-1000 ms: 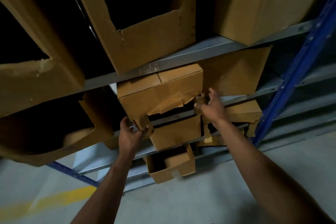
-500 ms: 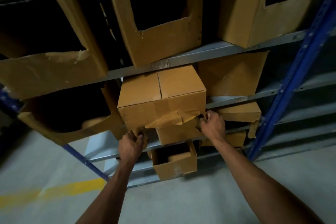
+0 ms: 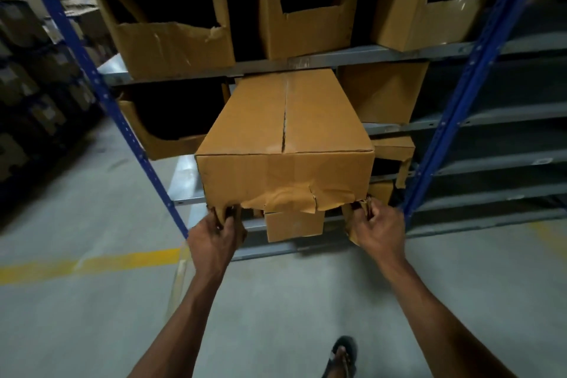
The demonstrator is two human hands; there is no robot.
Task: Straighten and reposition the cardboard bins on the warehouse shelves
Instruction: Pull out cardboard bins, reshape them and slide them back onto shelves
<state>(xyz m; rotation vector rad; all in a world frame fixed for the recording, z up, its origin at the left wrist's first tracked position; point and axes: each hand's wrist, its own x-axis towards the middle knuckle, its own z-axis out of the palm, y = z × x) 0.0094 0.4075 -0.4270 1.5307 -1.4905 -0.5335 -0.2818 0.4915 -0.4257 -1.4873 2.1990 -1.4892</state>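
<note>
The long brown cardboard bin (image 3: 285, 135), jutting well out of the blue-and-grey metal shelf rack (image 3: 429, 49), is gripped at its torn lower front corners by curled left hand (image 3: 214, 236) and right hand (image 3: 379, 230), and likely light but flimsy, better held by firmer edges.

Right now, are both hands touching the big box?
Touching. The head view shows the left hand and right hand gripping torn flaps at the bottom front corners of the big box.
</note>
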